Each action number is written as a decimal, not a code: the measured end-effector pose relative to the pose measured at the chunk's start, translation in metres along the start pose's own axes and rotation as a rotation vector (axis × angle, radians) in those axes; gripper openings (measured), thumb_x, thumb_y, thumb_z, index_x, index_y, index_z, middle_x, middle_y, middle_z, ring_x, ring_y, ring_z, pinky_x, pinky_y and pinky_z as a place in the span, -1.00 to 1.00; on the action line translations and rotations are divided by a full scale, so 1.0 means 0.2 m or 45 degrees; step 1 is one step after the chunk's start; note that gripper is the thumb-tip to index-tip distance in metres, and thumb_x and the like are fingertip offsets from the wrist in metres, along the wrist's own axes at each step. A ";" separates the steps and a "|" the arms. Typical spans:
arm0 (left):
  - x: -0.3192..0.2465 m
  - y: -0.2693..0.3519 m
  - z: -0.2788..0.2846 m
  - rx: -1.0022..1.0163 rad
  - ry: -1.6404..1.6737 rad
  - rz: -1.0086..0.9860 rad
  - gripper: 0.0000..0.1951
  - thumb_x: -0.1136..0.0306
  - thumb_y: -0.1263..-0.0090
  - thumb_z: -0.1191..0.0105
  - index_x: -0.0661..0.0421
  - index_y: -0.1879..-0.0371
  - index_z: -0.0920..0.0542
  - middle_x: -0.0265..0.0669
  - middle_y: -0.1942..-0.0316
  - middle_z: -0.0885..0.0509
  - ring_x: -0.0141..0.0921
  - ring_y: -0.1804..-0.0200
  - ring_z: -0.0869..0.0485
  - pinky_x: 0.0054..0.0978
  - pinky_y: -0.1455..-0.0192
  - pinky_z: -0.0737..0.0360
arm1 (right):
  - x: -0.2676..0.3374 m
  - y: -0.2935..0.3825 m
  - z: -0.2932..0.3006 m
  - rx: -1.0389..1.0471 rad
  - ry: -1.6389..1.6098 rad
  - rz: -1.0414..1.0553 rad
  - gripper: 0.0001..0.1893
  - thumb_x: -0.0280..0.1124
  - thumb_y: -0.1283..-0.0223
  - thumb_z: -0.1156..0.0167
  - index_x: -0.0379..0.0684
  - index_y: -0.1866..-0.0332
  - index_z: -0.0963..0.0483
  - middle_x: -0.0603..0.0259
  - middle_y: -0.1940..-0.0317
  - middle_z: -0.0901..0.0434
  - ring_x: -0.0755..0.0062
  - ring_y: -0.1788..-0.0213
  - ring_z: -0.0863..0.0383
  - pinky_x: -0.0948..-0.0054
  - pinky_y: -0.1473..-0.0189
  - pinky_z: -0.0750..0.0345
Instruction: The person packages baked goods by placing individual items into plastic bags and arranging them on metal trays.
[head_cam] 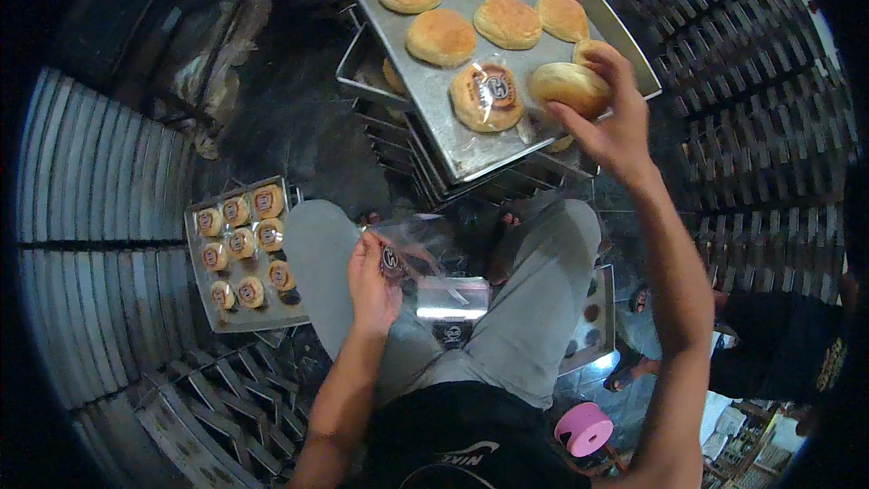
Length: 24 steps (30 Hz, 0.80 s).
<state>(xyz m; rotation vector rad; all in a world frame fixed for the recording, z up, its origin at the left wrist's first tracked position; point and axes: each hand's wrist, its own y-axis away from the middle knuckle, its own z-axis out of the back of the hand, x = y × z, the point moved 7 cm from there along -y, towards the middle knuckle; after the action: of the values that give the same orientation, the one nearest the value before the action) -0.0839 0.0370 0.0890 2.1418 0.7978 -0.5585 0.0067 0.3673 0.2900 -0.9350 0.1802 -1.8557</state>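
My right hand (614,119) grips a round bread bun (569,89) by its edges, tilted over the near right corner of a metal baking tray (456,142). Several unwrapped golden buns (441,37) rest on that tray. A bun in a clear printed wrapper (486,96) lies left of the held one. Above my left thigh, my left hand (375,282) pinches a clear printed plastic bag (392,259) between thumb and fingers. In my lap sits a stack of clear plastic bags (453,295), its lower part dark and printed.
A tray of wrapped buns (239,243) stands left of my knee. More trays (434,183) are stacked beneath the bun tray. Another tray (601,316) lies right of my thigh, near a pink roll (584,429). At the right is another person (781,346). Metal racks (760,81) line the right side.
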 end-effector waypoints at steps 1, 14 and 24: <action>-0.01 -0.02 0.05 0.014 -0.002 -0.045 -0.73 0.14 -0.69 0.02 0.05 0.22 -0.55 -0.38 0.37 -0.67 -0.50 0.38 -0.66 -0.52 0.34 -0.62 | 0.11 0.09 0.05 -0.178 -0.092 0.094 -0.32 -0.32 -0.07 -0.55 -0.32 -0.26 -0.39 0.00 -0.06 -0.60 0.26 -0.16 -0.66 0.28 -0.23 -0.59; -0.01 0.24 -0.29 0.510 -1.039 -0.821 -0.83 0.37 -0.58 -0.18 0.24 0.10 -0.71 -0.34 0.17 -0.75 -0.53 0.14 -0.63 -0.56 0.02 -0.55 | 0.35 1.52 -0.21 0.102 -1.871 -1.498 -0.52 -0.41 -0.38 -0.31 -0.29 -0.35 -0.43 0.20 -0.16 -0.66 0.35 -0.17 -0.65 0.34 -0.28 -0.55; 0.27 0.61 -0.74 0.772 0.062 0.293 0.10 -0.32 -0.30 -0.25 0.03 -0.66 0.02 -0.04 -0.63 -0.14 -0.06 -0.65 -0.13 -0.07 -0.66 -0.12 | 0.73 1.29 0.08 -0.131 -0.269 -0.100 -0.35 -0.56 -0.08 -0.31 -0.24 -0.39 -0.47 -0.11 -0.37 -0.53 -0.12 -0.50 -0.43 -0.22 -0.54 -0.15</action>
<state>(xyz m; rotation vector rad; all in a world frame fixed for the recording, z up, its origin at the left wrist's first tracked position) 0.0583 0.1111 0.2082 2.7627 0.4226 -0.6894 0.1749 0.1250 0.2471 -1.2166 0.1114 -1.8180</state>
